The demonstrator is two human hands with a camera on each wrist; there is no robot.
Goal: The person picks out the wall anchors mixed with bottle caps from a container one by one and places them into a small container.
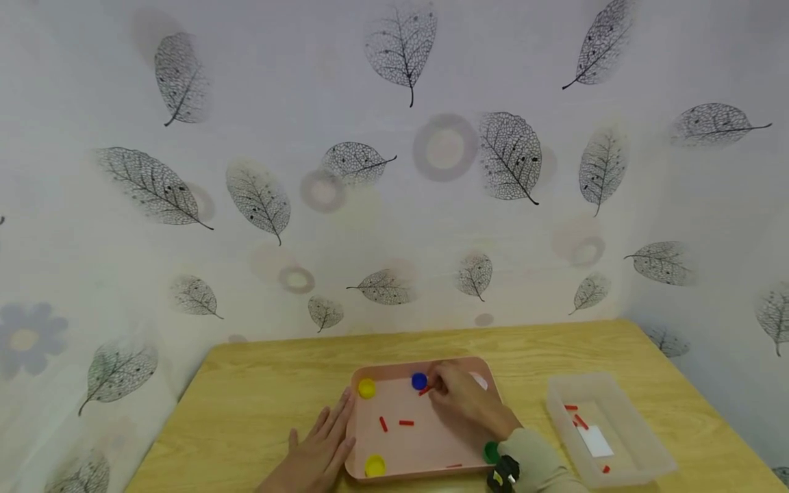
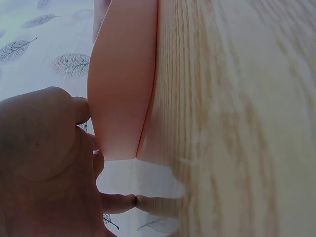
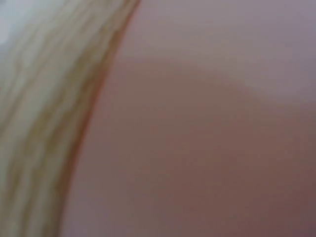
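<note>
A pink tray (image 1: 425, 448) lies on the table. My left hand (image 1: 317, 448) rests along its left side with fingers straight; in the left wrist view the fingertips (image 2: 81, 109) touch the tray wall (image 2: 123, 74). Over the tray's far part, my right hand (image 1: 459, 394) pinches a small red stick (image 1: 424, 391) just beside a round blue cap (image 1: 419, 381). Two more red sticks, one tilted (image 1: 383, 424) and one level (image 1: 407, 423), lie mid-tray. Yellow caps sit in the far left (image 1: 366, 389) and near left (image 1: 375, 466) corners. The right wrist view shows only blurred tray and table.
A green cap (image 1: 491, 452) sits by the near right corner, partly behind the right wrist. A pale round piece (image 1: 479, 381) is at the far right. Right of the tray stands a translucent box (image 1: 641, 438) with red pieces and a white card (image 1: 594, 441). A patterned wall rises behind.
</note>
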